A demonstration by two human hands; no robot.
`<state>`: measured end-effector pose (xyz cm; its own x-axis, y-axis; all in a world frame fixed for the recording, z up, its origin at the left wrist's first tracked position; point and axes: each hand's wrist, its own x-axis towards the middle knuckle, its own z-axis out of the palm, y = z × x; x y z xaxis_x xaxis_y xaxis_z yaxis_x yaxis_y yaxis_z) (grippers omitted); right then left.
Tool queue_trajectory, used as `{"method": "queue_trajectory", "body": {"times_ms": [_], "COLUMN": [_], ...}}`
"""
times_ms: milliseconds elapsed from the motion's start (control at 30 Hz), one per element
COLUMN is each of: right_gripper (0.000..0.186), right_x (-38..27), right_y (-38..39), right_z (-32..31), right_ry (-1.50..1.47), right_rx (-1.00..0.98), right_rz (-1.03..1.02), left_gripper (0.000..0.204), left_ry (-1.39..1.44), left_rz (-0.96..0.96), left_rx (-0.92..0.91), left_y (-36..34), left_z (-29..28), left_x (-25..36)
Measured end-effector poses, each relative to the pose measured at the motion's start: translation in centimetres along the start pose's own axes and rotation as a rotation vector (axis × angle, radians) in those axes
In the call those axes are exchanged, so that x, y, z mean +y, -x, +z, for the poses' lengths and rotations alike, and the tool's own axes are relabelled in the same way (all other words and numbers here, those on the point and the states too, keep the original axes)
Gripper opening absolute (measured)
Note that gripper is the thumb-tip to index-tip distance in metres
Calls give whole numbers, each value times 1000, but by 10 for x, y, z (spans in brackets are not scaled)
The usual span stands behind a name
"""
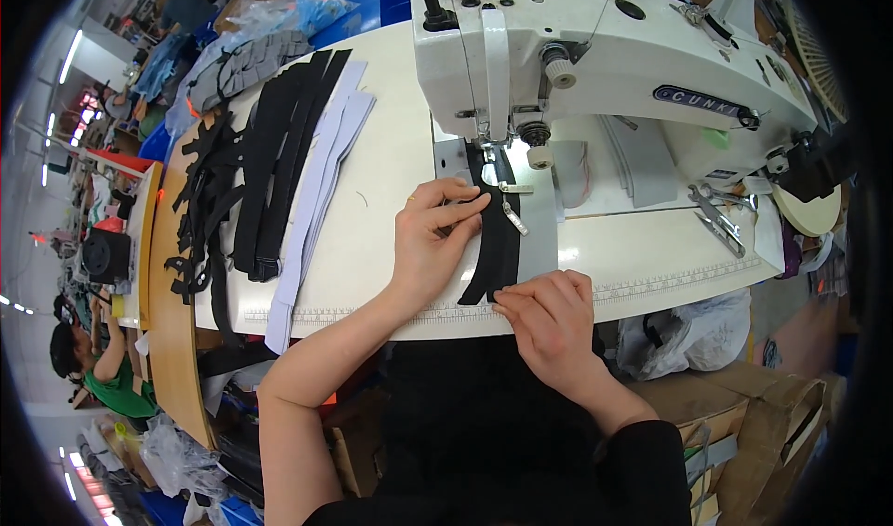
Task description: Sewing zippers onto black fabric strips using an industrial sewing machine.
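A black fabric strip (495, 247) with a line along its length runs under the presser foot (490, 174) of a white sewing machine (595, 56). Beneath it lies a grey strip (538, 250). My left hand (433, 238) closes thumb and fingers on the black strip's left edge, just below the foot. At the near end, by the table's front edge, my right hand (551, 319) pinches the strip's corner between thumb and fingers. Two small silvery metal tabs (514, 217) rest at the strip's right side; whether they belong to strip or machine I cannot tell.
Left on the white table (386, 154) lie white strips (321, 182), folded black strips (279, 154) and tangled black straps (206, 200). Wrenches (718, 219) and grey pieces (642, 159) lie to the right. A ruler tape (651, 287) follows the front edge. A person in green (121, 386) works far left.
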<state>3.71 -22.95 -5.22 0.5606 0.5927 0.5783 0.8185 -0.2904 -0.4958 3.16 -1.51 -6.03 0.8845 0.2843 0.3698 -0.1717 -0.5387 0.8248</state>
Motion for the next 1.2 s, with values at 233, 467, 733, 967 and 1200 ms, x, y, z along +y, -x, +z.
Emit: {"method": "queue_trajectory", "body": {"times_ms": [233,467,733,967,1200], "right_gripper": [13,12,12,12,19], "right_x": [4,15,22,31,32], "right_y": [-10,-22,-32,-42,-40], "right_z": [-2,-2,-2,3,6], "right_ry": [7,18,20,41,102], "right_rx": [-9,-29,-53,-31,3], "right_rz": [8,18,3,-5,-3], "left_gripper": [38,42,43,44,41], "left_ry": [8,-38,18,-73,-14], "left_rz": [-15,-52,-47,-42,-32], "left_rx": [-21,-61,-67,-77,-66], "left_y": [0,0,1,-3,0], "left_z": [4,2,3,1,2], "left_x": [7,11,6,11,6]}}
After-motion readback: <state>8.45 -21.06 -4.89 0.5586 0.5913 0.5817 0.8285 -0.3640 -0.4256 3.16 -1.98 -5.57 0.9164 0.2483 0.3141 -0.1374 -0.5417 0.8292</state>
